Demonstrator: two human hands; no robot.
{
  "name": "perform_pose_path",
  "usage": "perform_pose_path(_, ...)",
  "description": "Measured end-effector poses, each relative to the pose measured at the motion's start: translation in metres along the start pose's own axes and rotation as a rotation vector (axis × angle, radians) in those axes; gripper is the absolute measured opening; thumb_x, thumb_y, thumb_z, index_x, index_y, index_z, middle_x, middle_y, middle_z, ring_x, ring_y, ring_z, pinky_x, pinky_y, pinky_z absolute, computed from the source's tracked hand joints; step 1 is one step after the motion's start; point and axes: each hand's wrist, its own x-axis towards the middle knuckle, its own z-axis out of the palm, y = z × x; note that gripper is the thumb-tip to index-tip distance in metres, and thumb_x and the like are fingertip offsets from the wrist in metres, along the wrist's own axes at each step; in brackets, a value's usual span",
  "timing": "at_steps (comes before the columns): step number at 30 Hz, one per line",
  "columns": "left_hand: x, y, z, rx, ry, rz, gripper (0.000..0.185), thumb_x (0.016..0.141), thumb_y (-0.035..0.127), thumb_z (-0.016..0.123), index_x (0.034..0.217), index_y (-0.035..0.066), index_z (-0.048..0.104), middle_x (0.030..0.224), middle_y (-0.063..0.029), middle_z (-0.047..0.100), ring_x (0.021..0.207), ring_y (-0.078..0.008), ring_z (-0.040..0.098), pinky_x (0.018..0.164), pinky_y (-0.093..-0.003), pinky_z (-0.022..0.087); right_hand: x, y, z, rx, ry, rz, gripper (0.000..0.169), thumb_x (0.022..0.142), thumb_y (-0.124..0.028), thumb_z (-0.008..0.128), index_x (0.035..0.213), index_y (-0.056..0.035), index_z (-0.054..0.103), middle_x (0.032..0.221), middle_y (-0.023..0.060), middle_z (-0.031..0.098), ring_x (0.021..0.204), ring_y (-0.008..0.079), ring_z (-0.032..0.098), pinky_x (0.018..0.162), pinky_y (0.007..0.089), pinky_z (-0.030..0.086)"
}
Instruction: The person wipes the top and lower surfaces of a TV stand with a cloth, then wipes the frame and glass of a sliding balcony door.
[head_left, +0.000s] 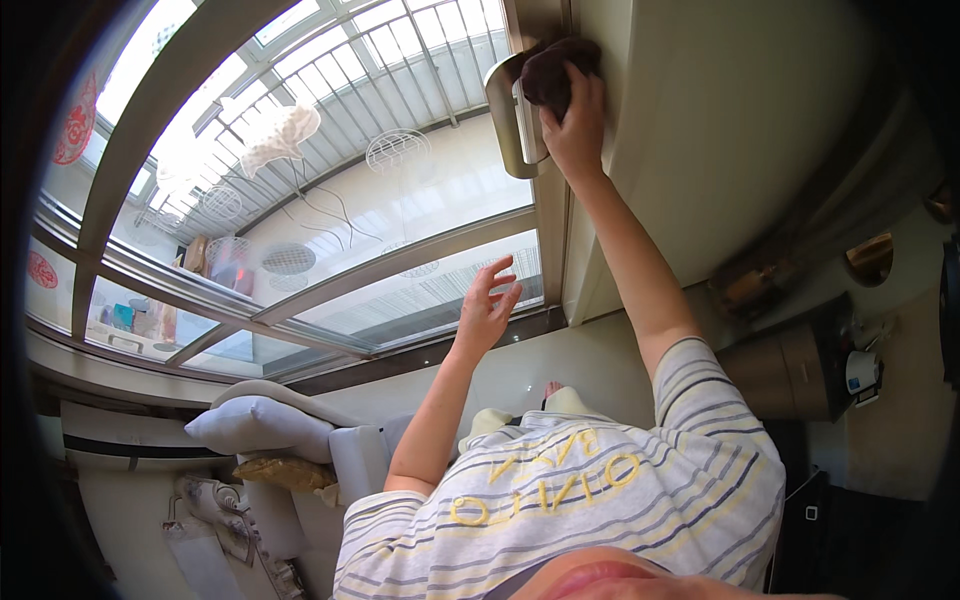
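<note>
My right hand (577, 131) is raised high and grips a dark maroon cloth (559, 75). The bunched cloth lies against the metal door frame (553, 187), beside the top of a large curved metal door handle (510, 154). Lower and to the left, my left hand (491, 304) hangs in front of the glass door with its fingers apart and slightly bent, holding nothing. The glass door (450, 172) has round patterned decals on it. Part of the handle's upper end is hidden behind the cloth.
A pale wall (697, 135) adjoins the door frame on the right. Behind the glass are a metal railing and a hanging light cloth (281, 135). Lower left stands a sofa with a white pillow (259, 431) and a yellow cushion (285, 474). A brown cabinet (787, 367) is at right.
</note>
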Motion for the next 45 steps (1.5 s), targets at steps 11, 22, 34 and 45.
perform_pose_path(11, 0.066, -0.028, -0.057, -0.041, -0.120, 0.032, 0.043, 0.091, 0.008, 0.064, 0.132, 0.007, 0.051, 0.123, -0.0107, 0.055, 0.108, -0.0217, 0.061, 0.080, -0.0309, 0.054, -0.042, 0.014, 0.032, 0.036, -0.101, 0.123, 0.052, 0.068, 0.006, 0.067, 0.118, -0.0030, 0.053, 0.116, 0.0211, 0.050, 0.109, 0.0431, 0.048, 0.095, 0.0483, 0.042)
perform_pose_path(22, 0.107, -0.005, -0.100, 0.000, -0.214, 0.208, 0.040, 0.092, 0.011, 0.064, 0.131, 0.007, 0.053, 0.126, -0.0121, 0.054, 0.110, -0.0226, 0.061, 0.085, -0.0325, 0.055, 0.056, -0.062, 0.023, -0.293, -0.129, -0.217, 0.052, 0.066, -0.002, 0.074, 0.116, -0.0056, 0.058, 0.115, 0.0144, 0.055, 0.104, 0.0372, 0.054, 0.090, 0.0431, 0.046)
perform_pose_path(34, 0.163, 0.128, -0.097, -0.437, 0.052, 0.601, 0.072, 0.099, 0.040, 0.053, 0.150, 0.006, 0.014, 0.140, -0.0121, 0.042, 0.127, -0.0200, 0.041, 0.104, -0.0324, 0.036, 0.074, -0.140, 0.029, 0.377, -0.580, -0.032, 0.043, 0.090, -0.020, 0.056, 0.128, -0.0035, 0.048, 0.124, 0.0184, 0.053, 0.120, 0.0336, 0.047, 0.103, 0.0422, 0.036)
perform_pose_path(45, 0.278, 0.299, -0.146, 0.067, 0.426, 1.378, 0.048, 0.082, 0.013, 0.073, 0.125, 0.006, 0.054, 0.121, -0.0094, 0.058, 0.118, -0.0222, 0.054, 0.101, -0.0367, 0.040, 0.081, -0.055, 0.010, -0.099, -0.382, -0.263, 0.032, 0.093, -0.031, 0.061, 0.112, -0.0047, 0.062, 0.125, 0.0110, 0.055, 0.113, 0.0265, 0.053, 0.100, 0.0407, 0.041)
